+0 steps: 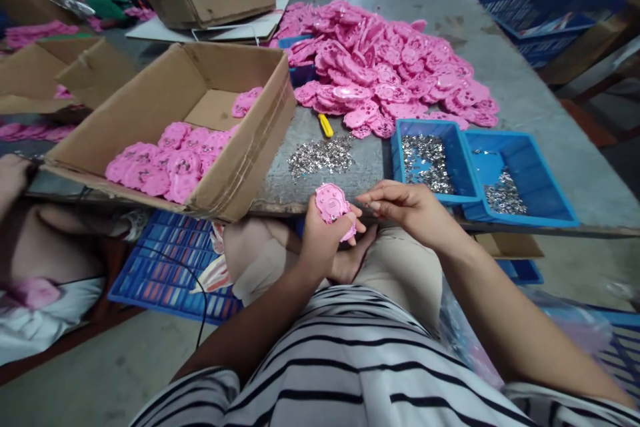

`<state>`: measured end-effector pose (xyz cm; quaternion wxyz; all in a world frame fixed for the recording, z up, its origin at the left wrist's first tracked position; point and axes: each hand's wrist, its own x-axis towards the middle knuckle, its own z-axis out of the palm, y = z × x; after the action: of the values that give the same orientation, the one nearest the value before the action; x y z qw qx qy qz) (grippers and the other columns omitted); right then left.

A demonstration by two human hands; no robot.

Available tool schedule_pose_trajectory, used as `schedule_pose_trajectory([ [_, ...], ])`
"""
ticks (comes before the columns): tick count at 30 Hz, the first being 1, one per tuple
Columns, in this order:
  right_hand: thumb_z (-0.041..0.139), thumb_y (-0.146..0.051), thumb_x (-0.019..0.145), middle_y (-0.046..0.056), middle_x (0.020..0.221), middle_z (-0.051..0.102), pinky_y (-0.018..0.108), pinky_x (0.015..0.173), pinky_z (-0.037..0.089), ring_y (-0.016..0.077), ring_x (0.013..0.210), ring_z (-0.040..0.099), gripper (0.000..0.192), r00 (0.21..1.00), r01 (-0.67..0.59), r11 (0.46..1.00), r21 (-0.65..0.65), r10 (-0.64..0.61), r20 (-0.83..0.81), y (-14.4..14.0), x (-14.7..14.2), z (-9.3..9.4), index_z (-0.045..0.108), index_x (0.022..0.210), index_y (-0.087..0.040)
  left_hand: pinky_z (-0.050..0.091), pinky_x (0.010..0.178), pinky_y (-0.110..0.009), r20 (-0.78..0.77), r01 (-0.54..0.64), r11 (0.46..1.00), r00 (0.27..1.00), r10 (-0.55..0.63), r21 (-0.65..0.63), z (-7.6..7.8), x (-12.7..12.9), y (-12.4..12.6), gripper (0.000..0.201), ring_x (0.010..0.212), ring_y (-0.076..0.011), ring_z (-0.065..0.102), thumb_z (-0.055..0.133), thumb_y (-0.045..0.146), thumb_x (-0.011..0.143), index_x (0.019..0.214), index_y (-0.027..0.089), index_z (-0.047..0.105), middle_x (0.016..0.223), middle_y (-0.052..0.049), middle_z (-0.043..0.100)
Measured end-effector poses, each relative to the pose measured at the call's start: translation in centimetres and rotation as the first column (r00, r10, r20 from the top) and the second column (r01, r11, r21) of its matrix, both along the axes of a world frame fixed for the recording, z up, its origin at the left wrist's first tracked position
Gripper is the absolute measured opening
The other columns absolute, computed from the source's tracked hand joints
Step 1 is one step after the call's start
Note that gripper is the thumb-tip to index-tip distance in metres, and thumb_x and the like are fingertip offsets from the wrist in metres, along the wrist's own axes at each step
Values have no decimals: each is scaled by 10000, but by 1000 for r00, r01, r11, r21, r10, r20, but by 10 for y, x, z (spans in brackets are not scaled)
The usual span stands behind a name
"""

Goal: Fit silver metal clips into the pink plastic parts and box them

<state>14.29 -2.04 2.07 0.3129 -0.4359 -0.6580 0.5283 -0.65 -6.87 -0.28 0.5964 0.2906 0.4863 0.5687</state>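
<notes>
My left hand (323, 240) holds a pink plastic piece (334, 207) upright just below the table's front edge. My right hand (407, 208) is beside it, thumb and forefinger pinched together close to the piece; anything between them is too small to see. A loose heap of small silver metal parts (320, 157) lies on the table just beyond my hands. A large pile of the same pink pieces (395, 77) covers the middle of the table.
An open cardboard box (150, 103) with pink pieces inside stands at the left. Two blue trays (467, 183) with silver parts sit at the right front. A yellow tool (325, 125) lies near the pile. Another person's hand (13, 177) shows at far left. Blue crates (165, 273) sit on the floor.
</notes>
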Motion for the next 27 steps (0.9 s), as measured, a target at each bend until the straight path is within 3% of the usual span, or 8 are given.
schedule_pose_trajectory([
  [6, 529, -170, 783, 24, 771, 702, 276, 637, 471, 156, 682, 631, 294, 934, -149, 965, 215, 66, 352, -2, -5, 13, 652, 1049, -184, 435, 382, -163, -117, -33, 999, 993, 32, -10, 0, 0, -1, 417, 488, -87, 599, 686, 199, 640, 955, 209, 414, 745, 52, 616],
  [10, 510, -113, 801, 21, 787, 719, 254, 589, 424, 161, 666, 644, 301, 772, -351, 884, 308, 87, 630, -2, -13, 28, 589, 1081, -191, 412, 360, -153, -123, -36, 998, 992, 29, -49, -2, -2, -2, 421, 451, -84, 581, 680, 153, 634, 963, 207, 423, 691, 62, 606],
  [14, 517, -145, 838, 37, 780, 723, 258, 543, 363, 184, 653, 648, 212, 568, -539, 800, 265, 112, 816, -2, -23, 40, 566, 1042, -171, 390, 328, -163, -81, -5, 997, 997, -1, -74, -5, -4, -3, 406, 413, -101, 563, 691, 154, 622, 931, 200, 432, 598, 76, 579],
  [17, 509, -159, 852, 48, 761, 714, 263, 520, 320, 188, 631, 637, 123, 472, -615, 753, 233, 115, 874, -2, -28, 44, 563, 963, -163, 395, 322, -166, -65, -5, 997, 998, 0, -76, -5, -5, -5, 419, 426, -108, 573, 725, 170, 602, 908, 194, 441, 595, 74, 576],
  [22, 491, -172, 867, 52, 737, 693, 260, 513, 306, 172, 613, 614, 100, 474, -639, 719, 275, 86, 876, -3, -29, 40, 561, 937, -164, 411, 326, -168, -68, 6, 997, 998, -11, -74, -5, -7, -5, 452, 426, -97, 576, 737, 157, 597, 939, 191, 444, 651, 65, 595],
  [27, 511, -147, 832, 54, 765, 689, 257, 557, 364, 177, 670, 624, 123, 600, -531, 790, 306, 96, 794, -2, -25, 32, 581, 927, -180, 414, 327, -173, -185, -43, 995, 982, 25, -92, -9, -6, -5, 484, 408, -107, 571, 684, 97, 587, 985, 201, 430, 612, 82, 583],
])
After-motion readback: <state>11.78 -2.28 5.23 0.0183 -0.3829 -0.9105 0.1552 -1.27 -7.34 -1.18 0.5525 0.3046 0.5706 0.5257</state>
